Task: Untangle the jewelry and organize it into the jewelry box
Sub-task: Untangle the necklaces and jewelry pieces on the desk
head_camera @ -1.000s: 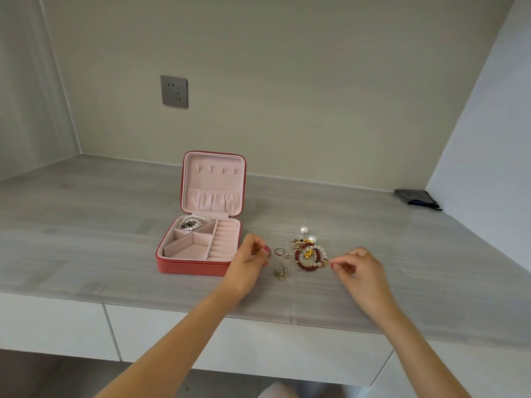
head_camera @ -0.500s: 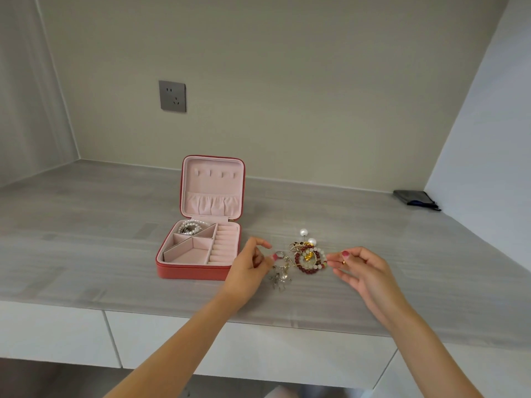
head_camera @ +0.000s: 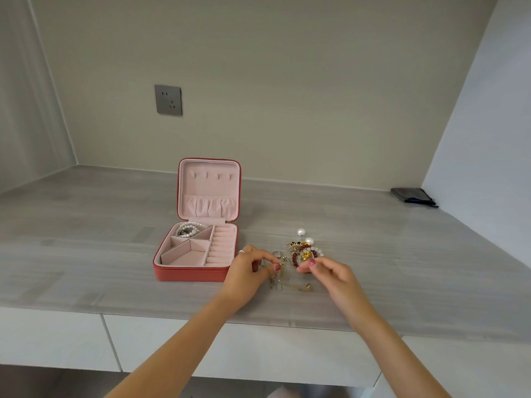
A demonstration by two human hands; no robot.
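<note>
A: What lies on the table point(head_camera: 86, 268)?

B: A red box point(head_camera: 195, 254) with its lid upright and a pink lining. Pearls point(head_camera: 188, 228) fill its far-left compartment; the other compartments and the ring rolls on its right side hold nothing visible. Just right of the box lies a tangle point(head_camera: 301, 252) of dark red and white beads, gold pieces and two large white pearls on pins.

A: How do the hands stand?

B: The left hand point(head_camera: 247, 271), just beside the box's near right corner, pinches a small gold piece point(head_camera: 280, 267) between thumb and fingertips; thin chain hangs from it onto the table. The right hand point(head_camera: 330, 272) has its fingers curled at the near edge of the tangle, thumb and forefinger pinched together on the beads; exactly which strand it grips cannot be told.

A: What else appears?

B: A grey socket point(head_camera: 168, 99) on the back wall and a dark pouch point(head_camera: 413, 196) in the far right corner, well apart from the jewelry.
</note>
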